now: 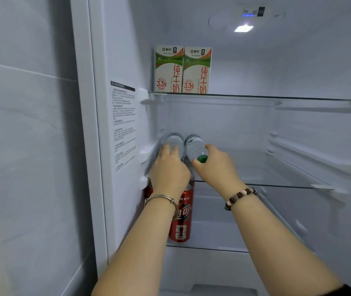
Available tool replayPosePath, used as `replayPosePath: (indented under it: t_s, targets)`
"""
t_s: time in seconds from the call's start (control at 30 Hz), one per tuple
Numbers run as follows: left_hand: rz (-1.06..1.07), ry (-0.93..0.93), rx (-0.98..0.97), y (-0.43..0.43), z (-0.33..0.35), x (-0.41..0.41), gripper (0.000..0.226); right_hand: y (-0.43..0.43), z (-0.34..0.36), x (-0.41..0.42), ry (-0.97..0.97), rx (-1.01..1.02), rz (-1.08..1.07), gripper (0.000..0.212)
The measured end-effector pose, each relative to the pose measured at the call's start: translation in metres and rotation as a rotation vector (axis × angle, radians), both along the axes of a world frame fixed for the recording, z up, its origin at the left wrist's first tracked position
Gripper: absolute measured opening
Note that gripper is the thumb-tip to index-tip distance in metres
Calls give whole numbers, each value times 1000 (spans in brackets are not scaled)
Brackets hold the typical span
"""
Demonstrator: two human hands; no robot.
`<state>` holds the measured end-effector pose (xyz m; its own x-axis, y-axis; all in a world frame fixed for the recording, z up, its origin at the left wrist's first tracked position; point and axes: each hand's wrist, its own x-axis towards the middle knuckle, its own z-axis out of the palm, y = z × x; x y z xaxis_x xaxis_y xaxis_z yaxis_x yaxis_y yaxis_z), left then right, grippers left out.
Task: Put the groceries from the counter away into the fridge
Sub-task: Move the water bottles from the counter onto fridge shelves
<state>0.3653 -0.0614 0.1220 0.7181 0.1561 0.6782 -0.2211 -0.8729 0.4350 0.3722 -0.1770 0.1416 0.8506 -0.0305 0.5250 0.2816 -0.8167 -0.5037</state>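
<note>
Left bottle in curled left grip; right bottle in right grip.

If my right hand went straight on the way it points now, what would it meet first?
The green-capped water bottle that the right hand grips; beyond it probably the fridge's back wall, though depth is unclear. The left hand holds the other bottle alongside.

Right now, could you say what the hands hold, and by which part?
Right hand grips the right water bottle at its green-capped neck; left hand grips the left water bottle by its near end.
</note>
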Motion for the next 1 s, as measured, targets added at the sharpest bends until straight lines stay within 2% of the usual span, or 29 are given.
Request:
replayPosePath:
  t_s: [0.1,0.2,0.37,0.53,0.8,1.0]
  targets:
    - [-13,34,15,4,-1,5,54,5,4,9,48,15,53,39]
    - [-16,-16,-79,6,0,8,44,7,4,15,78,26,90,34]
    - [17,-112,-232,9,4,7,28,9,9,20,156,75,200,57]
    - [32,-68,-202,12,7,14,23,1,11,31,217,145,275,69]
    - [61,17,-80,11,13,28,14,-3,11,41,255,115,284,65]
    - [93,-49,-63,11,7,30,15,-2,8,40,260,141,298,64]
